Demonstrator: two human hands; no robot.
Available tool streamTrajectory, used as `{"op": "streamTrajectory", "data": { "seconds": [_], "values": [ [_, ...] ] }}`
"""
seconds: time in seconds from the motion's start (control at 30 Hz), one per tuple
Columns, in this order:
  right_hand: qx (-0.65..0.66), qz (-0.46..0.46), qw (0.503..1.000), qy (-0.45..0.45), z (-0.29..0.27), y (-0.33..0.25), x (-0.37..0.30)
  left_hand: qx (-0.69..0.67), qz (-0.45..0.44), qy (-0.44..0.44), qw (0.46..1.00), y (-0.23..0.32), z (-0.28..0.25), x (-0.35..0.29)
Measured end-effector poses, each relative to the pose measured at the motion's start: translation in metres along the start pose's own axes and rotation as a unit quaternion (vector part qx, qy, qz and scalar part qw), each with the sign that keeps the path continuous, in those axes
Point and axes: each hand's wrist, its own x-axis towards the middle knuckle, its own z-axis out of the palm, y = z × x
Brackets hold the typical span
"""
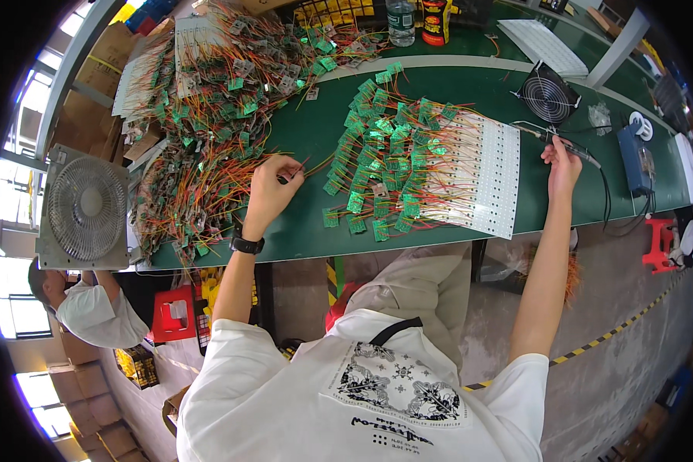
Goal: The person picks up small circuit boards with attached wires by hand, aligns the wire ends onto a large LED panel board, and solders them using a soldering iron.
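My left hand [273, 191] is closed in a pinch at the right edge of a big heap of wired circuit boards [223, 100]. Thin red and yellow wires [316, 166] stick out from its fingertips toward the right. In my right hand [562, 168] is a soldering iron [576, 148], its front end pointing left over the far right corner of a white perforated board [497, 181]. Rows of red and yellow wires run from that board to several small green circuit boards [377, 162], which lie overlapping to its left on the green table.
A round black fan [547, 94] stands beyond the iron, with a blue soldering station [635, 160] farther right. At the back are a water bottle [400, 23] and another white board [543, 46]. A box fan [86, 206] and a person [100, 312] are at the left.
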Motion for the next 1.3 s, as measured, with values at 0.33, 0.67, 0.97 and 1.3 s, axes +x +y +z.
{"op": "streamTrajectory", "data": {
  "seconds": [0.33, 0.67, 0.97, 1.3],
  "values": [
    [0.001, -0.006, 1.0, -0.002, 0.001, 0.002, 0.001, 0.113, 0.037, -0.096, 0.988, 0.006, -0.021, 0.018],
    [0.009, 0.0, 1.0, 0.0, -0.005, -0.001, 0.001, -0.194, 0.033, -0.031, 0.98, 0.075, 0.039, 0.081],
    [0.015, 0.008, 1.0, 0.021, 0.003, -0.007, -0.003, -0.457, 0.142, -0.214, 0.852, 0.17, 0.155, 0.177],
    [-0.013, 0.017, 0.998, 0.054, 0.007, -0.007, -0.003, -0.119, 0.304, -0.148, 0.933, 0.163, 0.219, 0.188]
  ]
}}
